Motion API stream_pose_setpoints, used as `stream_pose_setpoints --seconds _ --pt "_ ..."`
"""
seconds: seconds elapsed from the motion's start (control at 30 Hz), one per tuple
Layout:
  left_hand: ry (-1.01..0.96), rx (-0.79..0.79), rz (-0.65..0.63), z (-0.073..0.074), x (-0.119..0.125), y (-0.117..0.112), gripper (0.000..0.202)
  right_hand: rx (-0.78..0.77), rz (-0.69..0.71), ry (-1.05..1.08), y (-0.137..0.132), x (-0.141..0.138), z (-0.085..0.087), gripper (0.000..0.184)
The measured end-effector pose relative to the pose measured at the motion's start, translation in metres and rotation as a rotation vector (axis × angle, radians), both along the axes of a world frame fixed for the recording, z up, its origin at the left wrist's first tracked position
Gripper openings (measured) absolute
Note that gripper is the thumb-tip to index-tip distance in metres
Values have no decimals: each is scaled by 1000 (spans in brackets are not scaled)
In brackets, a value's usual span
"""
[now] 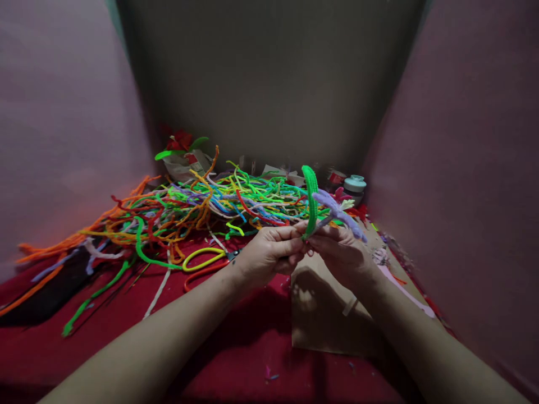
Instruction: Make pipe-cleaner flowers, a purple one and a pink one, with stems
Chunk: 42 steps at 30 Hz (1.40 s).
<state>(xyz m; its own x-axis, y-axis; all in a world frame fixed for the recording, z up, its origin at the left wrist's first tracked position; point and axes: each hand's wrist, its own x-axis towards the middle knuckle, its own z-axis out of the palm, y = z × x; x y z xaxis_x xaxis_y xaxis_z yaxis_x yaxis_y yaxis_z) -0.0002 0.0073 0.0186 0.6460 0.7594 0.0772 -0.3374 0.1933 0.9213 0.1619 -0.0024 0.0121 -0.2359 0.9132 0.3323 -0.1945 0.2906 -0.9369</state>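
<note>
My left hand and my right hand meet in front of me, fingers pinched together. Between them rises a curved green leaf made of fuzzy pipe cleaners, its base at the left fingertips. A purple pipe-cleaner flower leans out over my right hand, its stem running down to the right fingers. Where leaf and stem meet is partly hidden by the fingers. Just left of my left hand lie scissors with one yellow and one red handle, their blades mostly hidden behind my wrist.
A big tangled heap of coloured pipe cleaners spreads across the red cloth. Cardboard lies beneath my right arm. A jar with a pale blue lid stands back right. Walls close in on both sides and behind.
</note>
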Motion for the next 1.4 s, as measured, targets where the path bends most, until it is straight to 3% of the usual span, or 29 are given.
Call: stream_pose_setpoints --seconds 0.13,0.23,0.4,0.53,0.63,0.77,0.97,1.1,1.2,1.4 --pt "-5 -39 -79 -1 -2 2 29 -47 -9 4 -1 1 -2 8" --pt "39 25 -64 2 -4 3 29 -17 -47 8 -1 0 -4 5" --pt "233 307 179 5 0 -1 24 21 -164 77 -2 -6 -6 3" --pt "273 377 368 2 7 -5 7 26 -241 72 -8 -12 -2 8" --pt "264 386 425 -1 9 -6 15 52 -258 14 -11 -14 1 7" --pt "200 329 413 -1 9 -7 21 63 -241 51 -8 -16 -1 14" --pt "60 197 270 -5 7 -2 25 29 -186 105 -1 -11 -9 11" --pt "-19 58 74 -9 3 4 24 -24 -90 81 -1 -7 -9 17" --pt "-10 15 -42 -6 1 4 25 -22 -100 101 -2 -7 -8 17" --pt "232 362 263 0 7 -4 12 -14 -277 84 -4 -11 -11 13"
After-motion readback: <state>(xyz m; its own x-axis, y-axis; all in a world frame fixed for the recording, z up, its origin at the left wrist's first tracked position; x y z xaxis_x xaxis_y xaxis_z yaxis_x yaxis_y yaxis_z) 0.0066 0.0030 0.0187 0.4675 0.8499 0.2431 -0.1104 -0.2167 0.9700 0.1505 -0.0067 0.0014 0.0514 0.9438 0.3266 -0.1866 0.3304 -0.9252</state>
